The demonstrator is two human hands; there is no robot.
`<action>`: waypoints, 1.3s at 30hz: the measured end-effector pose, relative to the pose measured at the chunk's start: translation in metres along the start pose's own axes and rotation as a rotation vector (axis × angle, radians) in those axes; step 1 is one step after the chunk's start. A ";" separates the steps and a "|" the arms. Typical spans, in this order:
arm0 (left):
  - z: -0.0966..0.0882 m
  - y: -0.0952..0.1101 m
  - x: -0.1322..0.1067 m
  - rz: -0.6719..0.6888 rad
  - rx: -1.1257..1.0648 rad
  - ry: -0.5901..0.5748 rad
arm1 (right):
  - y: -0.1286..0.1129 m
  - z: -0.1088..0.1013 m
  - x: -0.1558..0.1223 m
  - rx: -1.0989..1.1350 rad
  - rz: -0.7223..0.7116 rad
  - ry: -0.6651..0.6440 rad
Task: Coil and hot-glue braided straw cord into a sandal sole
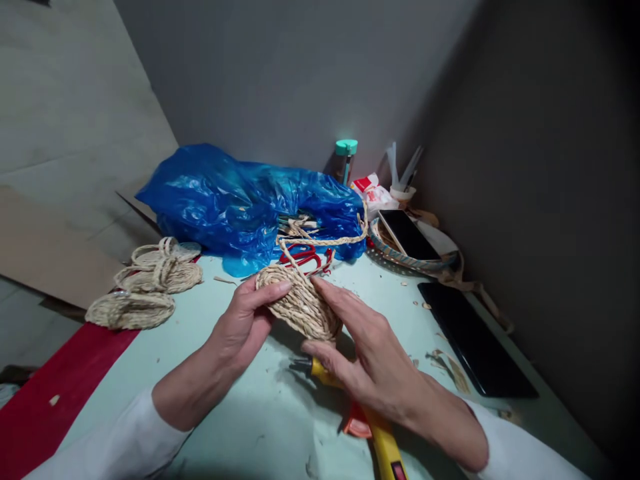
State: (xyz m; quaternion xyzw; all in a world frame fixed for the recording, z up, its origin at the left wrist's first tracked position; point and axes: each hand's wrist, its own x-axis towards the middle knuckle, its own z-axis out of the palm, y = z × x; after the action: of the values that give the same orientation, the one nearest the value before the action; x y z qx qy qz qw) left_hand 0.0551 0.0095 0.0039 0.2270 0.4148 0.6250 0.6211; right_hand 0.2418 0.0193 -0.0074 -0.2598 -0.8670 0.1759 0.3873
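Observation:
An oval piece of coiled, braided straw (300, 303) is held up above the table between both hands. My left hand (245, 317) grips its left end, thumb on top. My right hand (365, 340) is closed round its right end, with fingers along the far edge and the thumb at the near edge. A loose straw braid (330, 240) runs from the piece back towards the blue bag. Under my right hand lies a yellow glue gun (381, 443) with a dark nozzle and an orange trigger. Red-handled scissors (303, 255) lie just behind the straw piece.
A blue plastic bag (215, 200) with straw inside fills the back. Several woven straw pieces (133, 310) sit at the left. To the right are a black tablet-like slab (475, 340), a phone (410, 235) and a round basket rim (400, 257). A green-lidded jar (346, 160) stands by the wall.

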 end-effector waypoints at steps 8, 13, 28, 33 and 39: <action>0.000 0.007 0.000 0.055 0.060 -0.043 | 0.000 -0.001 0.002 -0.205 -0.092 -0.095; -0.006 0.009 0.005 0.030 0.032 0.009 | -0.006 -0.013 0.004 -0.289 -0.175 -0.056; -0.005 0.012 0.000 -0.061 -0.058 -0.043 | 0.004 -0.035 0.015 0.258 0.260 0.304; -0.003 0.010 -0.005 -0.071 -0.062 -0.116 | -0.004 -0.037 0.015 0.267 0.252 0.192; 0.000 0.010 -0.010 -0.065 0.001 -0.202 | -0.005 -0.034 0.013 0.372 0.320 0.077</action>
State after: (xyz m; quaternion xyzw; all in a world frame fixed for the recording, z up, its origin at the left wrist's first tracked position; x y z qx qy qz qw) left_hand 0.0499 0.0014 0.0143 0.2756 0.3577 0.5782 0.6796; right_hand 0.2589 0.0267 0.0247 -0.3246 -0.7521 0.3815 0.4283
